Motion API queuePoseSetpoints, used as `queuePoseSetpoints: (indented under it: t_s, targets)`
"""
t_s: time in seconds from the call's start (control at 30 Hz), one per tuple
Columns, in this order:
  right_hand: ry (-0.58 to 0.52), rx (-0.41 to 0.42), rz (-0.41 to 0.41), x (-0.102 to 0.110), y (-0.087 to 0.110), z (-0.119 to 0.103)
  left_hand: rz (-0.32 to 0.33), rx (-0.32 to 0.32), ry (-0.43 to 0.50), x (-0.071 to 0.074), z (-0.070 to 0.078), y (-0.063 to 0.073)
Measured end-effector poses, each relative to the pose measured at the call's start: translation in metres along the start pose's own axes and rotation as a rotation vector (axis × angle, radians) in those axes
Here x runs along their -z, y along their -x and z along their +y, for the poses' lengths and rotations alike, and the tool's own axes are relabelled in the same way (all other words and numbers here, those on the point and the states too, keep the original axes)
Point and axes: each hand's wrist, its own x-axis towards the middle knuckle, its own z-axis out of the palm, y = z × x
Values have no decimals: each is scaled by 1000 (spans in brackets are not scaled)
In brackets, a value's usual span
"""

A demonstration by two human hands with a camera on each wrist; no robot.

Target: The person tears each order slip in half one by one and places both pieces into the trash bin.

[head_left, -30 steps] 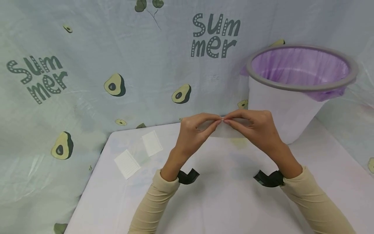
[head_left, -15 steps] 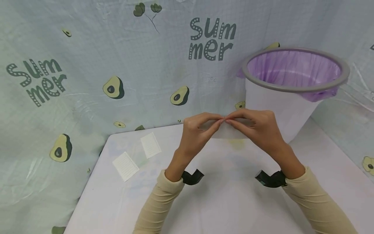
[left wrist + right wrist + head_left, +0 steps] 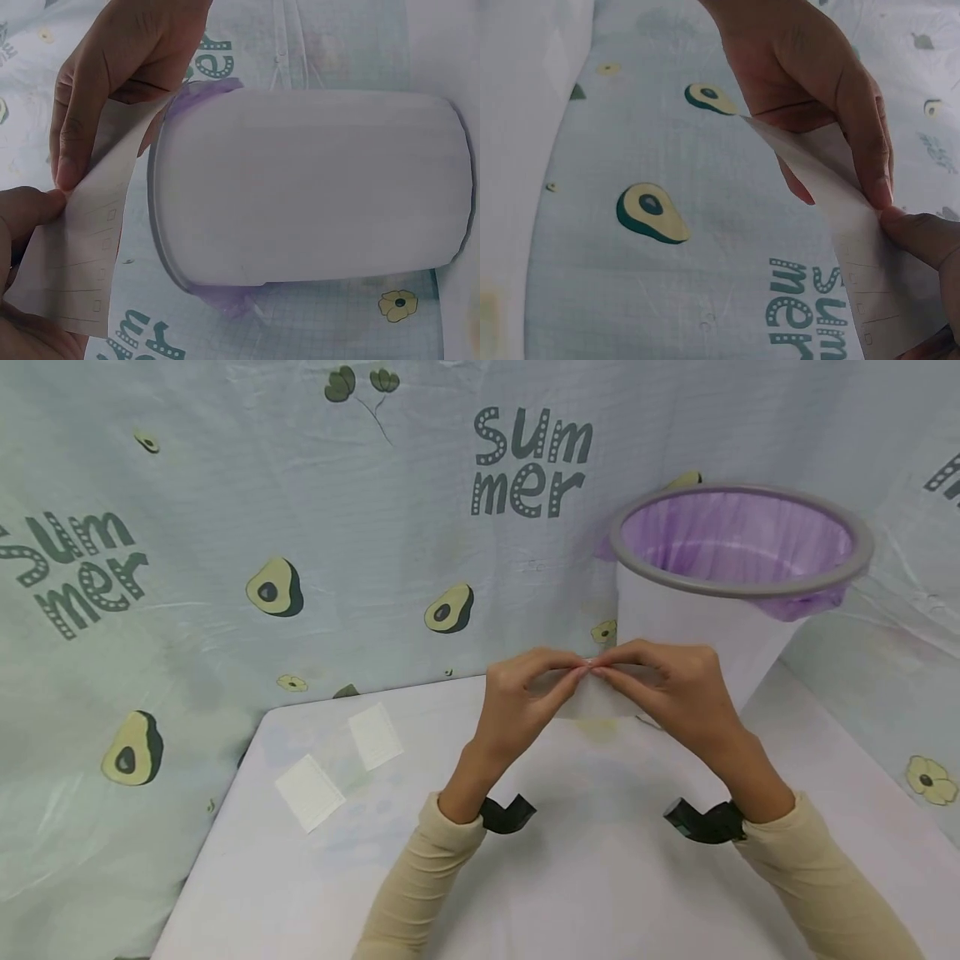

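Both hands meet at their fingertips above the far part of the table and pinch one sheet of paper (image 3: 82,262). The left hand (image 3: 517,702) holds it from one side, thumb against index finger. From the other side the right hand (image 3: 671,689) pinches the same edge, its fingertips right beside the left ones. In the left wrist view the sheet shows ruled lines with small square boxes along one side. It hangs bent below the fingers, and the hands hide parts of it.
A white bin (image 3: 690,627) with a grey rim and purple liner stands behind the right hand. Two small white lined cards (image 3: 310,793) lie on the left of the table (image 3: 570,877). A sheet printed with avocados (image 3: 337,527) hangs behind.
The head view has turned slightly right. Both hands have shifted a little right toward the bin, still pinching the paper with their fingertips together. The cards have stayed put.
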Motion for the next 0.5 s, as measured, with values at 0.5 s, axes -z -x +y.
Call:
queuePoseSetpoints:
  t_s: [0.5]
  targets:
    - [113,10,-28,13,17,7,-61,2,28,-19,-2,1]
